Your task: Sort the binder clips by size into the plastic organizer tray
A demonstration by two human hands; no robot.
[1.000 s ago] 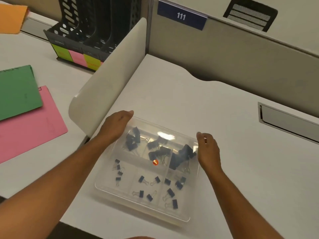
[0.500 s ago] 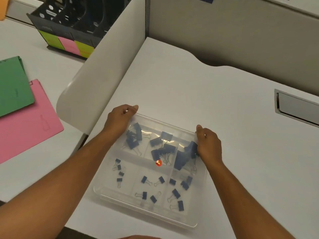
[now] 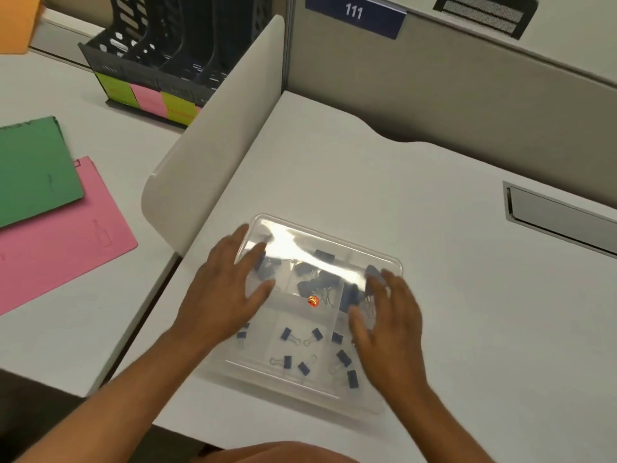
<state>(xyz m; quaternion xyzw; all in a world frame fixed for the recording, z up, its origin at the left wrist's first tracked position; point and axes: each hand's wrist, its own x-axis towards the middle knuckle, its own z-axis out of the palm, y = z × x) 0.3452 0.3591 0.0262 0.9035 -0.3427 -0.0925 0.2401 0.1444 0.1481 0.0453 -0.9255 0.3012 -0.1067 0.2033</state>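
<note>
A clear plastic organizer tray lies on the white desk in front of me. Its far compartments hold large dark binder clips, and the near ones hold small binder clips. My left hand hovers over the tray's left side with fingers spread. Over the right side is my right hand, also with straight fingers. Neither hand holds a clip. Both hands hide some of the clips beneath them. An orange dot shows at the tray's middle.
A white curved divider panel stands left of the tray. Beyond it lie a pink folder, a green folder and a black file rack. A metal cable slot sits in the desk at right, under the grey partition.
Both hands have let go of the tray's far corners and drawn back toward me, now spread open above the tray. The tray sits slightly farther from me.
</note>
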